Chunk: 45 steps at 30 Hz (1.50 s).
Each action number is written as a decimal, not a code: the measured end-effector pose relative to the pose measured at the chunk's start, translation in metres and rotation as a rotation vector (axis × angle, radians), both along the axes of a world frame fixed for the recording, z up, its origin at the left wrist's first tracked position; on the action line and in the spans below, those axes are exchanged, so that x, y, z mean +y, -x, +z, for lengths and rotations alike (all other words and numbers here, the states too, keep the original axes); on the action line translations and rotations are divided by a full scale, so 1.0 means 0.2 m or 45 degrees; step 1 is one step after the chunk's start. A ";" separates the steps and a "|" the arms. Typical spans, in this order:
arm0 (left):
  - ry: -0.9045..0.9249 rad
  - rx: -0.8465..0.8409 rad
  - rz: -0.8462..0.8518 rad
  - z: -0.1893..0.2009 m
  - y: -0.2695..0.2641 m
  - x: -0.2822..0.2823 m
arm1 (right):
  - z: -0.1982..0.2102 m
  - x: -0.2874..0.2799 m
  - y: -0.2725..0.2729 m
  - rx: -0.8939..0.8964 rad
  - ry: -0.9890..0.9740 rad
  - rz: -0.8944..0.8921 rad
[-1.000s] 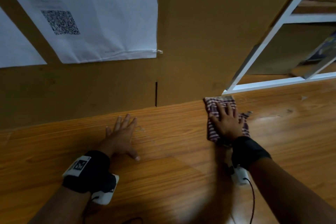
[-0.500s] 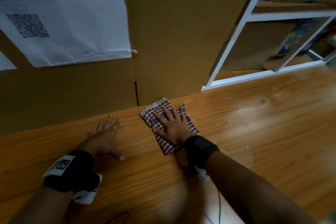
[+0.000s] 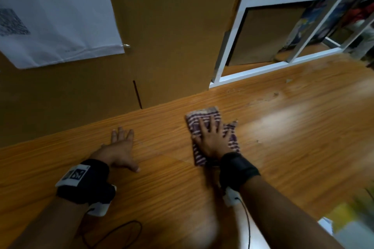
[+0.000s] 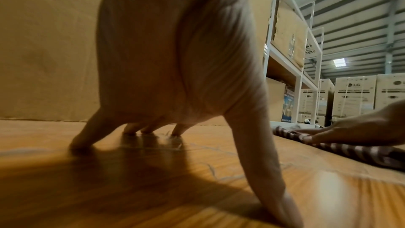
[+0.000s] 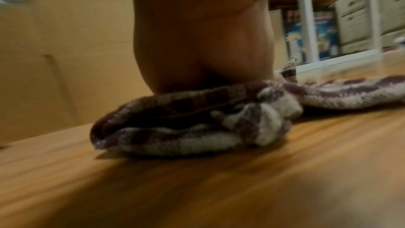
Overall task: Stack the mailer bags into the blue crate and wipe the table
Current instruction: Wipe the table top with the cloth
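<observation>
The cloth, soft and light, will likely bunch if pushed by an edge, so pressing flat on its middle seems best. It is a folded, maroon-and-white striped towel lying on the wooden desk. The right hand presses it with straight, spread fingers. The left hand rests flat on the desk, holding nothing.

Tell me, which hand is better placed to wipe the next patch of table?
The right hand: it already presses flat on the striped cloth, probably ready to slide on. The left hand only rests spread on the bare table, holding nothing.
</observation>
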<state>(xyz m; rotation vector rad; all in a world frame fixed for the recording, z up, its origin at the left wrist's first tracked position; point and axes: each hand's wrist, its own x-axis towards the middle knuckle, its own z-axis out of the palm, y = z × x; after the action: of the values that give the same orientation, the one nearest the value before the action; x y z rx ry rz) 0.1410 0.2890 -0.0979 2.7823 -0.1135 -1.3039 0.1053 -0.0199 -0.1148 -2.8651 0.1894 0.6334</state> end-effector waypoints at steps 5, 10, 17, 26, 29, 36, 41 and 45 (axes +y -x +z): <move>-0.058 0.022 -0.006 0.04 0.12 -0.08 | -0.03 0.14 0.27 -0.055 -0.012 0.440; -0.034 0.069 -0.032 0.05 0.37 -0.25 | -0.05 -0.36 0.37 -0.118 -0.019 0.347; -0.058 0.032 -0.088 0.06 0.77 -0.54 | -0.04 -1.08 0.48 -0.147 -0.017 -0.234; -0.036 -0.055 0.059 0.03 1.05 -0.76 | -0.03 -0.48 0.95 -0.084 -0.075 0.478; -0.059 -0.047 0.090 0.02 1.10 -0.83 | -0.04 -0.54 1.09 -0.117 -0.044 0.612; 0.003 -0.074 0.008 -0.01 1.18 -1.08 | -0.08 -1.38 0.97 -0.198 -0.008 0.078; 0.054 -0.120 -0.087 -0.03 1.19 -1.31 | -0.06 -1.57 0.96 -0.191 0.010 -0.212; 0.082 -0.123 -0.065 -0.01 1.17 -1.43 | -0.05 -1.21 1.09 -0.221 -0.018 0.090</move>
<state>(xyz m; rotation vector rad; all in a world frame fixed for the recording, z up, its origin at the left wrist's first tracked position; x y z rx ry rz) -0.0928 0.0027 -0.1007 2.8053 -0.2281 -1.1540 -0.1119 -0.2624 -0.1252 -2.9042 0.0571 0.3936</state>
